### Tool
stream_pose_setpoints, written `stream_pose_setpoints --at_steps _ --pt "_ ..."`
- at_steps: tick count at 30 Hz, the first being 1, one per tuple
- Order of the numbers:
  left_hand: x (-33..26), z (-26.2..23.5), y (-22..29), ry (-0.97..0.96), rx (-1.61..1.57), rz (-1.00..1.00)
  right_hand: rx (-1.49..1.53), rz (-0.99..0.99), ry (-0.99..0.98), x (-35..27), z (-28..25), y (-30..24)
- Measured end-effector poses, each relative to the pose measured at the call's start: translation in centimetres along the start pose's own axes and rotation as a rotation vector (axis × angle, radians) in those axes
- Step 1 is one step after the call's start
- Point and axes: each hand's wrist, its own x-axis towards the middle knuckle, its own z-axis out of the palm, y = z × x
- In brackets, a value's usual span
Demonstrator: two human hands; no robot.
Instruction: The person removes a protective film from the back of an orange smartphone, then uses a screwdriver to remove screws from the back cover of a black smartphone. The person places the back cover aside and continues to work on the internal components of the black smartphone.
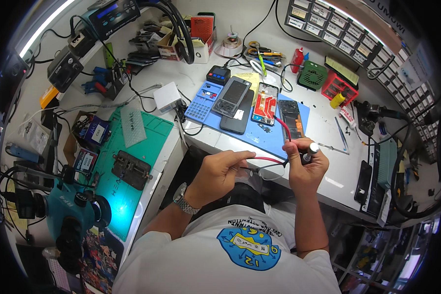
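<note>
a red wire (267, 159) is pinched between thumb and forefinger of the left hand (219, 172) and runs to the right hand (305, 164), whose fingers are closed around a silver pen-like tool (309, 152), above the white bench edge (259, 152), near the blue mat (259, 134).

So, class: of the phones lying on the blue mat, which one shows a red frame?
The opened phone, second from the right; the others look grey or black.
</note>
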Motion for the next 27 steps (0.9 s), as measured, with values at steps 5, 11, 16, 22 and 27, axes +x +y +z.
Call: stream_pose_setpoints --at_steps 5,11,16,22,27 --pt "2.7 -6.5 -3.1 0.594 0.167 -0.228 0.064 0.100 0.041 2.1 -1.6 0.4" --pt "5.3 -16.3 -11.2 0.843 0.902 -0.459 -0.091 0.166 0.116 2.7 -4.2 2.9" --pt "5.3 -18.5 -15.6 0.761 1.011 -0.494 -0.096 0.218 0.160 1.8 -5.4 3.7" --pt "5.2 -19.8 -15.5 0.930 1.136 -0.345 -0.161 0.257 0.248 1.5 -8.4 4.5" --pt "10.4 -15.9 -2.4 0.952 0.297 0.255 -0.196 0.256 0.313 1.2 -10.6 4.9"
